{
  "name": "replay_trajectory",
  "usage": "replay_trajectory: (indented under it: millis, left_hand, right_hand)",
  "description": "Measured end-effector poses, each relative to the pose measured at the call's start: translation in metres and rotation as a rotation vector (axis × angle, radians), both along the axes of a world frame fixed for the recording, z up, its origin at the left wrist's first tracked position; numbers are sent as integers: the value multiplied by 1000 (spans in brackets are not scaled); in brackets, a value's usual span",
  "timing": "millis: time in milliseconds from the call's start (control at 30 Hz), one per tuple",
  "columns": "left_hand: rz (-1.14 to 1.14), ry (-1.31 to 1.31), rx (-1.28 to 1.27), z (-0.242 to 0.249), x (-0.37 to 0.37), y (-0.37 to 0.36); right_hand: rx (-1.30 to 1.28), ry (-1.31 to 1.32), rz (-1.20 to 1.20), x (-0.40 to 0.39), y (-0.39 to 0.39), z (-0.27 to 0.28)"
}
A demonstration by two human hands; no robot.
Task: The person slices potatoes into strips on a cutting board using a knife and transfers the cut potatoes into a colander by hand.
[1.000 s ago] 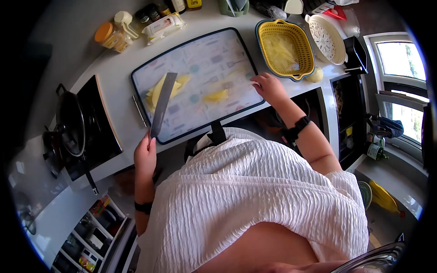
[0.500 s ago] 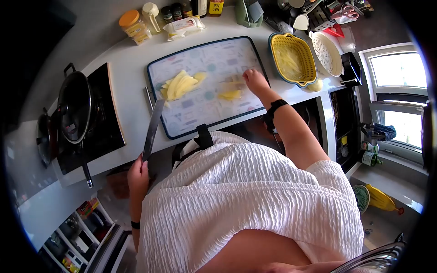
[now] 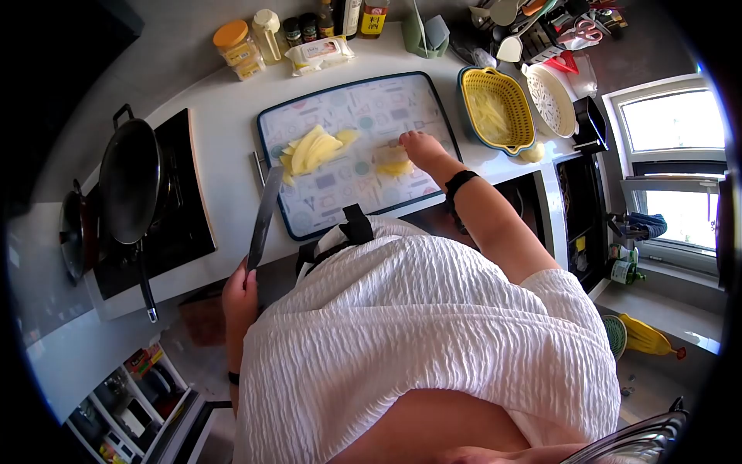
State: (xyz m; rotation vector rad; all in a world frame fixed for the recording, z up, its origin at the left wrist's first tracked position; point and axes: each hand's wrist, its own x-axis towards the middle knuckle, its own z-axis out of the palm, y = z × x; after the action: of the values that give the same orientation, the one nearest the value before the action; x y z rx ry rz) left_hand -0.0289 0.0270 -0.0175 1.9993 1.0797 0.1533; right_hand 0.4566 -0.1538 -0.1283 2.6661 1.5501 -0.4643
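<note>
Knife — handle mostly hidden (by left hand).

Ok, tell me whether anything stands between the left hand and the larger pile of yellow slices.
Only the knife, held in the left hand: its blade reaches over the left edge of the board toward the larger pile. Nothing else visible stands between them.

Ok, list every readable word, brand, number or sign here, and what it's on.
"料酒": on the yellow-labelled bottle.
Too small or blurred to read: print on the white packet, the orange-lidded jar, and the green bottle near the window.
</note>
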Motion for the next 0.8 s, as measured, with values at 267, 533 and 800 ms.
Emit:
replay_trajectory:
  millis: [267,533,800]
  left_hand:
    - [-14,38,-19,-9,11,-1]
    - [21,-17,-24,-13,22,-4]
    - [20,26,-51,3,37,-13]
  right_hand:
    - [267,89,-268,16,-12,21]
    - [613,-186,-591,125,-102,72]
    - [491,-269,-634,158,-145,42]
